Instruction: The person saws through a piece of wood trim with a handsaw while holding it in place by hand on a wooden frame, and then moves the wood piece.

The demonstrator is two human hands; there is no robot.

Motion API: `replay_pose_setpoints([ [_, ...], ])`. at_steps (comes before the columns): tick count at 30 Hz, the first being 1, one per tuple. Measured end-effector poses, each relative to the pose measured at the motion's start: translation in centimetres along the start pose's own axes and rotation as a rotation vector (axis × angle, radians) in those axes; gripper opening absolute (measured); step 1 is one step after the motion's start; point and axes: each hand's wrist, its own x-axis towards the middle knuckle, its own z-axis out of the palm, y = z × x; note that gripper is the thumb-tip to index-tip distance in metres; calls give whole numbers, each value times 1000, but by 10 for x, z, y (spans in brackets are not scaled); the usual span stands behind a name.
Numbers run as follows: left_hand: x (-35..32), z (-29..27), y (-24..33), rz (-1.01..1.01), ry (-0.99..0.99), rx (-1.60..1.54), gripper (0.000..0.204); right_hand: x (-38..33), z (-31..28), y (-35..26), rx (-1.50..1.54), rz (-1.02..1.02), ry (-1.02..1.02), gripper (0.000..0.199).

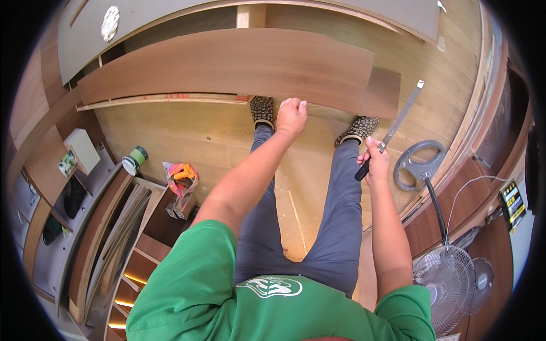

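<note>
My left hand point(292, 116) is closed in a fist at the near edge of a long brown wood-grain panel point(227, 65). I cannot make out what its curled fingers hold, if anything. In my right hand point(376, 163) is a tool with a black handle and a long, narrow, flat metal blade point(401, 116). Its blade points away to the far right and ends in a bright tip; its exact kind is unclear. A smaller brown board point(382, 94) shows past the panel's right end. My patterned shoes stand on the floor by the panel's near edge.
Behind the panel lies a large grey board point(165, 21). To the right stand a grey steering-wheel-shaped base point(421, 162) and a wire-caged fan point(446, 284). On the left are a green-and-white roll point(135, 160), a plastic bag of orange things point(182, 176) and stacked boards point(108, 244).
</note>
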Motion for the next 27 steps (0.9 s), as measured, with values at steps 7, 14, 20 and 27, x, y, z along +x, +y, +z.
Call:
replay_pose_setpoints([
  [7, 0, -32, -36, -831, 139, -955, 45, 83, 6, 6, 33, -17, 47, 33],
  [14, 31, -105, -68, -768, 290, -1210, 65, 130, 75, -4, 185, 14, 79, 47],
  [20, 51, -127, -96, -799, 321, -1093, 68, 133, 78, -14, 103, 12, 30, 39],
  [27, 88, -183, -177, -805, 634, -851, 55, 163, 85, -3, 204, 23, 43, 18],
])
